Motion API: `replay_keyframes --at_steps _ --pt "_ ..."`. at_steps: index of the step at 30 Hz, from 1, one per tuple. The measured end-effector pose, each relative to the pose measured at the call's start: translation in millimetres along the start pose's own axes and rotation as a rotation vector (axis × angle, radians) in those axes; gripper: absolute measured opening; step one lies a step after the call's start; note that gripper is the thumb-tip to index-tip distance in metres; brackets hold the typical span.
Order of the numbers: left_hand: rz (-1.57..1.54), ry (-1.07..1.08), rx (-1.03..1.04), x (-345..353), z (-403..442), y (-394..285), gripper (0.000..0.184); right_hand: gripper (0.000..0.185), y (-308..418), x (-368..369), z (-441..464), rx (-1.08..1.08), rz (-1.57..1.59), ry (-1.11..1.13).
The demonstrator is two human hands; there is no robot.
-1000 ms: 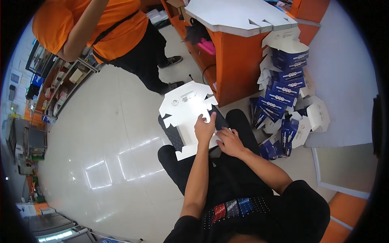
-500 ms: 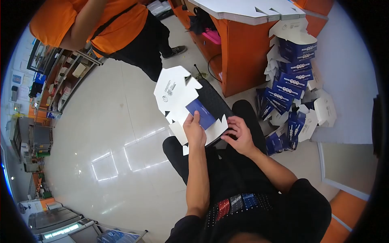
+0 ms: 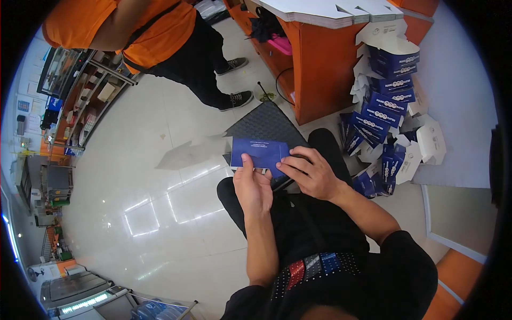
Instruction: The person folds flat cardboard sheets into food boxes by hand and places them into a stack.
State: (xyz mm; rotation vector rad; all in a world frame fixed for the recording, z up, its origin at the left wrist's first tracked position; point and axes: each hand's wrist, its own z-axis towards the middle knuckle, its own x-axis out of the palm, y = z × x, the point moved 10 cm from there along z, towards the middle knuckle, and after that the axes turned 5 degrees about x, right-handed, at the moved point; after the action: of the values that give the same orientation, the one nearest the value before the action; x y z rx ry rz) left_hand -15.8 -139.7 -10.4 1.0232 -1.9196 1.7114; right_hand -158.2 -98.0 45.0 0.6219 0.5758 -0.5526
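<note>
A partly folded cardboard box (image 3: 260,151) is held over my lap, its blue printed panel turned up. The box's white flap, blurred by motion, reaches out to the left. My left hand (image 3: 253,185) grips the near edge, thumb on the blue face and fingers underneath. At the right end, my right hand (image 3: 312,173) pinches the blue panel's edge with its fingers. Beneath the box lies a black textured surface (image 3: 269,120) between my knees.
Folded blue and white boxes (image 3: 381,114) are heaped at the right, beside an orange cabinet (image 3: 325,69). Flat white cardboard sheets (image 3: 314,12) are stacked on top. A person in an orange shirt (image 3: 160,40) stands ahead to the left. Shelves (image 3: 88,101) line the far left.
The box has turned, so its white flap now points left and its blue panel lies level. My right hand has closed on the box's right edge. The person ahead has shifted slightly.
</note>
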Motion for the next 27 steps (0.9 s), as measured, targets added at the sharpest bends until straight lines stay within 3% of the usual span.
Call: replay_keyframes --at_steps 8,11,14,18,22,23,26,27 --pt "0.064 0.067 0.176 15 -22 -7 0.030 0.046 4 -10 4 0.005 0.114 -0.045" --pt "0.159 0.023 0.155 17 -30 10 0.031 0.048 8 -11 5 0.027 0.110 -0.050" --pt "0.258 0.167 0.205 1 -27 17 0.030 0.051 9 -7 6 0.058 0.149 -0.053" --pt "0.796 0.044 0.490 4 -32 -10 0.028 0.039 -9 0 13 0.290 0.498 0.021" --pt "1.023 0.184 0.783 24 -50 -10 0.015 0.034 -10 -26 35 0.396 0.574 -0.143" --pt "1.156 0.227 0.778 18 -55 1 0.015 0.035 -2 -38 46 0.326 0.514 -0.187" --pt "1.158 0.354 0.702 10 -54 24 0.019 0.038 14 -33 53 0.108 0.427 -0.109" --pt "1.127 0.333 0.589 1 -48 32 0.020 0.039 19 -29 52 0.038 0.420 -0.115"
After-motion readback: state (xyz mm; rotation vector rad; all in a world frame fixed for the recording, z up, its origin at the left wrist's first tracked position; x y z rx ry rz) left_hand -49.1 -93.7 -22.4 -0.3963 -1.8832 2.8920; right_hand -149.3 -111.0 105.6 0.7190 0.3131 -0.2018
